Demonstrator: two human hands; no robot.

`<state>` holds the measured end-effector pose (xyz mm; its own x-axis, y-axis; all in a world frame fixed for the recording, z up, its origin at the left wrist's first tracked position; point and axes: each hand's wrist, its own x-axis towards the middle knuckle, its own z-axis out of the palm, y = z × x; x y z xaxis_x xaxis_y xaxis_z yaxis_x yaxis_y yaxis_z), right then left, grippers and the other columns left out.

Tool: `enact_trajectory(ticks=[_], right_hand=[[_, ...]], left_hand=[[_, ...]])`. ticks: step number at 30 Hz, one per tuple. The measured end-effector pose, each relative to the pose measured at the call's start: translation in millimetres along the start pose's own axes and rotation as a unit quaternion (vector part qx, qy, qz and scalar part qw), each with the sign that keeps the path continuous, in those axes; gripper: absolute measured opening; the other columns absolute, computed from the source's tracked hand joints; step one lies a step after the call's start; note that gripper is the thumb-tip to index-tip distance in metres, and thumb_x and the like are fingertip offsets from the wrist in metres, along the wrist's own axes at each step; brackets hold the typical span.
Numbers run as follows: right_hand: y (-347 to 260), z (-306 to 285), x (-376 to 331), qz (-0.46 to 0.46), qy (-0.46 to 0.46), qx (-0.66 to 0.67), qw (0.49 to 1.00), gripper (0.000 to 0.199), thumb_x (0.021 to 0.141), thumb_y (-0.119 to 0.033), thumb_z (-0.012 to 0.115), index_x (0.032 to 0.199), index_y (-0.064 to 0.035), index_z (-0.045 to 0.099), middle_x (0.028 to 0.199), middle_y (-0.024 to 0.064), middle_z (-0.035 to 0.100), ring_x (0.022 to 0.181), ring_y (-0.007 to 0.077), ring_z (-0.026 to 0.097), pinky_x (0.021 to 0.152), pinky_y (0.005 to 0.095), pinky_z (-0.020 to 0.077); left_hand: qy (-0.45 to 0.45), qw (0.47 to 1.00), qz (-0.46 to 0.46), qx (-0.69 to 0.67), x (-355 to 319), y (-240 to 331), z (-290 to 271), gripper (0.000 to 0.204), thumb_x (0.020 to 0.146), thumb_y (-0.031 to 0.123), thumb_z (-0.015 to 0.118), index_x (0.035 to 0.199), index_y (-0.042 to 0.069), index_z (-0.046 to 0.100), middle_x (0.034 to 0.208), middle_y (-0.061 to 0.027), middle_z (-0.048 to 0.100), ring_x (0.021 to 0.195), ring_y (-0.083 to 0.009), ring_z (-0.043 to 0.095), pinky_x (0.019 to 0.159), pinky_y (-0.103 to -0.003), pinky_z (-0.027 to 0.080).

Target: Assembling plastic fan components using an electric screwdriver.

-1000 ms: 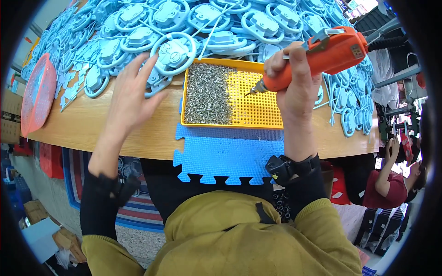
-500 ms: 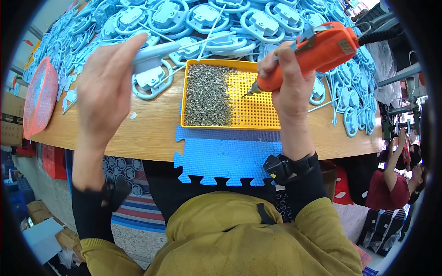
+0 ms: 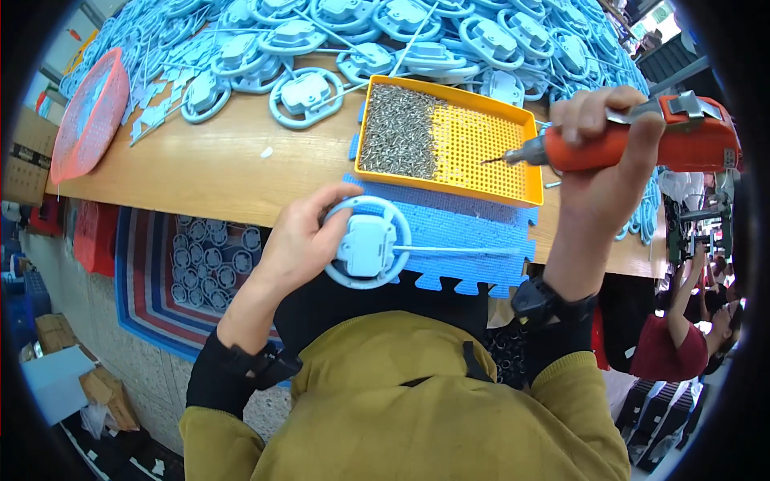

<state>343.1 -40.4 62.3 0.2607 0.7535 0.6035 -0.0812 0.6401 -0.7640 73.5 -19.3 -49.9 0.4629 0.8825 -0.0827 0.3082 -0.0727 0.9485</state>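
Note:
My left hand [image 3: 309, 236] grips the rim of a light-blue ring-shaped plastic part [image 3: 370, 247]. A block fills the part's middle, and a thin rod sticks out to its right. The part is over the near edge of a blue foam mat [image 3: 473, 248]. In my right hand [image 3: 601, 144] is an orange-red electric screwdriver [image 3: 682, 146], its fingers wrapped round the body. The bit points left, over a yellow perforated tray [image 3: 481, 140]. Small metal screws [image 3: 401, 132] are heaped in the tray's left half; a few lie scattered over the right.
Many more light-blue ring parts [image 3: 309, 94] are piled along the table's far side. A pink mesh basket [image 3: 92, 120] leans at the left. Below the wooden table [image 3: 241, 176], a striped cloth-lined container [image 3: 152, 297] holds several ring parts. Another person [image 3: 678, 337] is at the far right.
My left hand has brought the ring part from the pile down and right to the mat. My right hand has moved the screwdriver rightward, and the view has shifted.

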Motion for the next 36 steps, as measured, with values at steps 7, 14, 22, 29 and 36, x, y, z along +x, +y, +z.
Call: enact_trajectory(ticks=[7,14,22,29,36], right_hand=[[21,72,-39,0.041,-0.175,0.013,0.984,0.043,0.090,-0.048,0.061,0.097,-0.0072,0.048,0.070,0.0051,0.054,0.054,0.0145,0.049,0.055,0.0309,0.0430],[35,75,-43,0.087,-0.164,0.047,0.982,0.034,0.093,-0.037,0.062,0.097,-0.0055,0.049,0.069,0.0055,0.053,0.057,0.0145,0.050,0.057,0.0303,0.0428],[46,76,-46,0.134,-0.142,0.056,0.979,0.029,0.091,-0.032,0.064,0.094,-0.0063,0.051,0.068,0.0062,0.053,0.056,0.0150,0.049,0.055,0.0296,0.0418],[52,80,-44,0.084,-0.172,0.007,0.981,0.030,0.089,-0.028,0.068,0.092,-0.0050,0.049,0.067,0.0074,0.054,0.056,0.0159,0.050,0.051,0.0293,0.0441],[59,82,-46,0.101,-0.173,0.023,0.979,0.027,0.089,-0.023,0.068,0.093,-0.0054,0.047,0.066,0.0066,0.053,0.055,0.0168,0.051,0.052,0.0295,0.0450]], left_hand=[[0.121,0.981,0.141,-0.059,7,-6,17,0.024,0.082,0.008,0.068,0.103,0.001,0.062,0.094,-0.0126,0.061,0.077,-0.0213,0.061,0.066,-0.031,0.049],[0.138,0.937,0.204,0.248,-21,-7,27,0.067,0.062,0.042,0.083,0.115,0.008,0.059,0.113,-0.0120,0.052,0.113,-0.0298,0.046,0.098,-0.044,0.030],[0.135,0.931,0.220,0.258,-18,-11,28,0.063,0.063,0.041,0.082,0.113,0.010,0.061,0.108,-0.0089,0.052,0.112,-0.0287,0.046,0.096,-0.046,0.029],[0.134,0.930,0.223,0.261,-17,-10,28,0.064,0.062,0.041,0.083,0.113,0.008,0.061,0.107,-0.0087,0.052,0.112,-0.0294,0.046,0.096,-0.047,0.030],[0.169,0.925,0.221,0.258,-9,-2,42,0.062,0.061,0.043,0.083,0.106,0.007,0.060,0.104,-0.0116,0.050,0.110,-0.0317,0.045,0.095,-0.049,0.030]])
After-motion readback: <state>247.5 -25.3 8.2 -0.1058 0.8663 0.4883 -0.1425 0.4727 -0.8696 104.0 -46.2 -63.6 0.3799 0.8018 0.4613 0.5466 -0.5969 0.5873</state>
